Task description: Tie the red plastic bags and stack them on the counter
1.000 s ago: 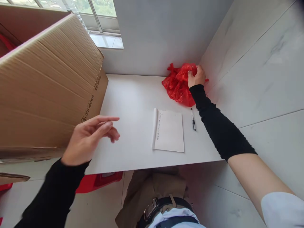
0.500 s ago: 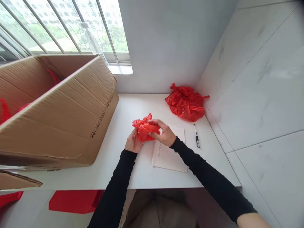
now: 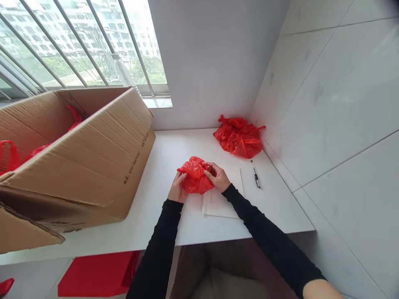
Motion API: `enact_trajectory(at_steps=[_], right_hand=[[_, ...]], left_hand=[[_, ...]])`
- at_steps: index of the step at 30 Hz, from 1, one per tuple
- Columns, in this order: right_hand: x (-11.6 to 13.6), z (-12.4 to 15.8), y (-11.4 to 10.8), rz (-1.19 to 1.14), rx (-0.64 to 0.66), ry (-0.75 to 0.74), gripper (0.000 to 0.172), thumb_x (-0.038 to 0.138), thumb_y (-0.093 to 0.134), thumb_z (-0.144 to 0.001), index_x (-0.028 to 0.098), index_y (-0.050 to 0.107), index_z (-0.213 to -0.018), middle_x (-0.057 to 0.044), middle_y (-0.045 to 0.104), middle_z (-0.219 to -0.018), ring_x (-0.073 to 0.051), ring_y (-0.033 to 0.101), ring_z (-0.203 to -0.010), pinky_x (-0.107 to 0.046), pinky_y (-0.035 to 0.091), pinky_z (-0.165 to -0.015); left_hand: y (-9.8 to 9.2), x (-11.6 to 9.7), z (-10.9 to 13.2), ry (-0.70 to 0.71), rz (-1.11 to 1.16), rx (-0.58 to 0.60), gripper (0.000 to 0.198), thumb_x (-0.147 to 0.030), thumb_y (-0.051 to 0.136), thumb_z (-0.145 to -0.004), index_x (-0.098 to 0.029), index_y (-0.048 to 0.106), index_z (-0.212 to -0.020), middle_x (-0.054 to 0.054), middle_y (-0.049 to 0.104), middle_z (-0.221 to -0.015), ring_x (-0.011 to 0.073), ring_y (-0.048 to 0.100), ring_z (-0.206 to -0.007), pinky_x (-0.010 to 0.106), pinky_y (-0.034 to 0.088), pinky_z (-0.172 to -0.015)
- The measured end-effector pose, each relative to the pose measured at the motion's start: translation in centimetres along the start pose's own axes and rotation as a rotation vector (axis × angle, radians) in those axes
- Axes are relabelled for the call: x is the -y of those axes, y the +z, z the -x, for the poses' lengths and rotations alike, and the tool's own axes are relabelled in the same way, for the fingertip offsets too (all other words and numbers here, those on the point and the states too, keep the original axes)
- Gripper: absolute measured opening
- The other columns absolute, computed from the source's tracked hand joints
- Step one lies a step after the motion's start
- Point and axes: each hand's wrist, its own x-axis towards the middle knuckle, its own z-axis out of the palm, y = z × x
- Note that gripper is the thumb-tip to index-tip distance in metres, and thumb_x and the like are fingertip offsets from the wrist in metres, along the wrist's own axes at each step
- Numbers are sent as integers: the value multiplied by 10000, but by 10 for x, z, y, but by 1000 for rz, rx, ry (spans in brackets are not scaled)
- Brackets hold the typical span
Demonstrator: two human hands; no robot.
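A crumpled red plastic bag (image 3: 195, 179) is held between both hands just above the white table (image 3: 174, 149). My left hand (image 3: 176, 190) grips its left underside with curled fingers. My right hand (image 3: 219, 177) pinches its right edge. Under my right wrist lies a sheet of white paper (image 3: 222, 195). A heap of more red plastic bags (image 3: 238, 137) sits in the far right corner, apart from both hands.
A large open cardboard box (image 3: 77, 153) lies tilted on the table's left half, with red bags (image 3: 12, 151) inside. A black pen (image 3: 255, 177) lies right of the paper. Tiled wall runs along the right; a barred window is behind. Something red (image 3: 96, 274) lies on the floor.
My right hand came away from the corner heap with one red bag and brought it to the table's middle. My left hand closed on it too. The view tilted upward.
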Motion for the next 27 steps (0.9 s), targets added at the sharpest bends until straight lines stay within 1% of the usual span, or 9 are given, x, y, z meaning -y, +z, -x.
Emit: enact_trajectory(at_steps=[2, 4, 6, 9, 12, 18, 22, 25, 27], right_hand=[[-4, 2, -5, 23, -17, 35, 409, 489, 630, -851, 225, 635, -1163, -22, 666, -876, -190, 631, -838, -346, 541, -813], [-11, 2, -10, 42, -24, 68, 438, 516, 634, -841, 233, 626, -1175, -30, 674, -932, -199, 631, -914, -350, 534, -851], [-18, 1, -14, 53, -24, 51, 473, 561, 636, -827, 233, 623, -1168, -38, 680, -944, -210, 635, -953, -357, 539, -856], [-24, -2, -16, 59, -5, 9, 516, 625, 614, -825, 233, 617, -1160, -38, 682, -897, -219, 651, -952, -371, 552, -850], [-24, -2, -17, 46, 14, 3, 528, 641, 607, -829, 231, 613, -1162, -27, 673, -855, -216, 662, -926, -379, 559, -857], [-19, -6, -18, 16, 4, 12, 470, 602, 608, -857, 239, 614, -1155, -41, 684, -966, -215, 661, -972, -370, 566, -854], [-20, -6, -19, 1, 23, 31, 442, 576, 607, -867, 243, 605, -1157, -39, 678, -969, -214, 658, -974, -368, 564, -857], [-17, -3, -17, -15, 8, 16, 366, 531, 621, -869, 238, 614, -1090, -34, 670, -990, -198, 654, -938, -361, 556, -864], [-8, -3, -15, 0, -17, 1, 303, 497, 626, -871, 233, 621, -1018, -27, 666, -982, -178, 645, -882, -345, 552, -844]], left_hand=[[3, 5, 0, 0, 20, -10, 340, -161, 689, -798, -192, 655, -1135, 70, 722, -1126, 245, 661, -1120, 360, 544, -950], [3, 11, -3, -10, 44, -24, 323, -147, 669, -800, -191, 663, -1120, 71, 717, -1142, 239, 654, -1127, 349, 536, -952], [-1, 17, -7, 3, 32, 7, 307, -150, 654, -807, -197, 664, -1111, 69, 719, -1119, 241, 655, -1116, 350, 538, -939], [-5, 20, -10, 7, 2, 84, 257, -182, 640, -838, -201, 662, -1093, 70, 713, -1112, 246, 656, -1102, 353, 543, -919], [-4, 19, -12, 2, -5, 87, 246, -190, 638, -845, -201, 656, -1090, 70, 708, -1119, 244, 662, -1087, 347, 544, -904], [0, 15, -17, -34, -48, 53, 283, -206, 649, -828, -201, 649, -1111, 75, 703, -1127, 261, 650, -1119, 348, 547, -894], [1, 16, -19, -40, -42, 52, 285, -207, 640, -825, -208, 648, -1110, 77, 701, -1133, 296, 637, -1142, 377, 558, -875], [1, 17, -19, -24, -19, 56, 277, -212, 633, -828, -214, 647, -1105, 67, 698, -1138, 296, 624, -1161, 377, 552, -884], [0, 17, -18, -22, -9, 34, 276, -214, 630, -826, -215, 647, -1101, 60, 703, -1114, 286, 623, -1161, 376, 544, -897]])
